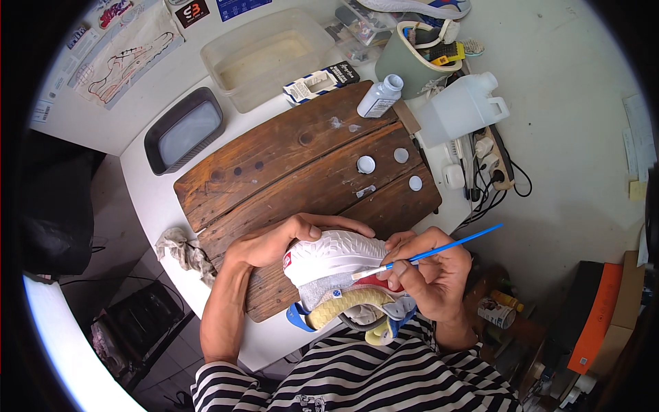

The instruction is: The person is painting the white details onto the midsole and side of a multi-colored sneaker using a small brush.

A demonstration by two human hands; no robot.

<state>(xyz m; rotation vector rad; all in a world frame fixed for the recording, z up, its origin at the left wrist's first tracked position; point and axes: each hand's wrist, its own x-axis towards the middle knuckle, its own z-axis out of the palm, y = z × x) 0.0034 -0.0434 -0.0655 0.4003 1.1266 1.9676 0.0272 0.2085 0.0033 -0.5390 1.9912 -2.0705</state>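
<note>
A sneaker (329,257) lies tilted on its side at the board's near edge, its white sole turned up and its grey, yellow and blue upper toward me. My left hand (302,237) is wrapped round the heel end and the far side of the sole. Between the thumb and fingers of my right hand (429,271) is a thin paintbrush (449,246) with a blue handle. Its pale bristles touch or nearly touch the sneaker where the sole meets the upper; which, I cannot tell.
On the wooden board (274,175) stand an uncapped white bottle (379,97) and a small white-filled cap (366,165). Behind are a dark tray (184,130), a clear bin (268,55) and a green bucket (405,65). A jug (463,106), power strip (500,158) and cables lie right; a crumpled rag (184,254) left.
</note>
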